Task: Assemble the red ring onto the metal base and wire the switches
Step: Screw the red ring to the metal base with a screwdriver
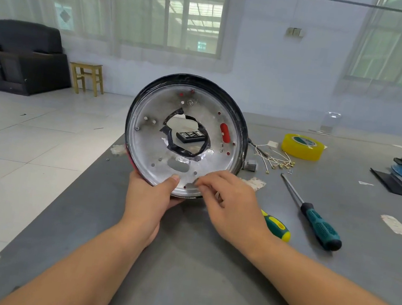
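**Metal base held on edge, red ring behind**

Thin stamped metal base (186,137), judged light, stiff, sharp at the torn centre hole; raised above near table (203,270). Red ring (130,158) glimpsed at lower left rim. Best held by rim. Left hand (147,201) grasping lower rim, thumb on face. Right hand (228,206) pinching at lower edge; object pinched indistinct.

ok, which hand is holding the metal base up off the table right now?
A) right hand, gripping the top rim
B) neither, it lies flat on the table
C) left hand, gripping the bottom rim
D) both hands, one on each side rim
C: the left hand grips the bottom rim of the metal base, thumb on its face, keeping it tilted upright, while the right hand only fingers a spot near the lower edge.
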Tool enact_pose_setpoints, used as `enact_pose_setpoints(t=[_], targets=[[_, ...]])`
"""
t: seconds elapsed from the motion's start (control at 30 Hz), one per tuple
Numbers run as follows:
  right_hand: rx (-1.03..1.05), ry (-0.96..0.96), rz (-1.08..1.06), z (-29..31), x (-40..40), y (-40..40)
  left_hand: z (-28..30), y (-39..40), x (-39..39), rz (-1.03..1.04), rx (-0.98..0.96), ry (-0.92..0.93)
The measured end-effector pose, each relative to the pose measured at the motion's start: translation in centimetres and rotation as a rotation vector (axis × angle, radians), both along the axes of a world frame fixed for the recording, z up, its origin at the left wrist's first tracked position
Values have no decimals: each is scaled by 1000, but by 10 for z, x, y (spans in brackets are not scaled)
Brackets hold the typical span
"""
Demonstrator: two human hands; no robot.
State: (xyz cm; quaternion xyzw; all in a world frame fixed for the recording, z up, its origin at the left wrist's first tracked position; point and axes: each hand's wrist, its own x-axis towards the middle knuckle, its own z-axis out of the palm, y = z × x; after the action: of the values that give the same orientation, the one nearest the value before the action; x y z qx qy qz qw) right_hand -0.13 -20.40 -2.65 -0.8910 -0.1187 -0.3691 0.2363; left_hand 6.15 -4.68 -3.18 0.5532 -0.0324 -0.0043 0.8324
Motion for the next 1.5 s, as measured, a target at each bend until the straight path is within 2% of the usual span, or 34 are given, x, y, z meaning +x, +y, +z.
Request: enact_pose_setpoints(t=[0.17, 0.3, 0.53, 0.83, 1.1, 1.5], targets=[[-66, -33, -12, -2, -2, 0, 1, -2, 0, 4, 29, 5], [-103, 24, -107, 0, -3, 6, 2, -1, -1, -15, 42, 3], [-35, 72, -132, 0, 1, 7, 3, -1, -4, -19, 81, -3], [200, 157, -58, -1, 2, 6, 0, -4, -3, 17, 137, -8], [115, 154, -148, -5, 5, 2, -1, -5, -3, 45, 180, -33], [187, 244, -119, -4, 9, -1, -3, -6, -6, 111, 365, -156]])
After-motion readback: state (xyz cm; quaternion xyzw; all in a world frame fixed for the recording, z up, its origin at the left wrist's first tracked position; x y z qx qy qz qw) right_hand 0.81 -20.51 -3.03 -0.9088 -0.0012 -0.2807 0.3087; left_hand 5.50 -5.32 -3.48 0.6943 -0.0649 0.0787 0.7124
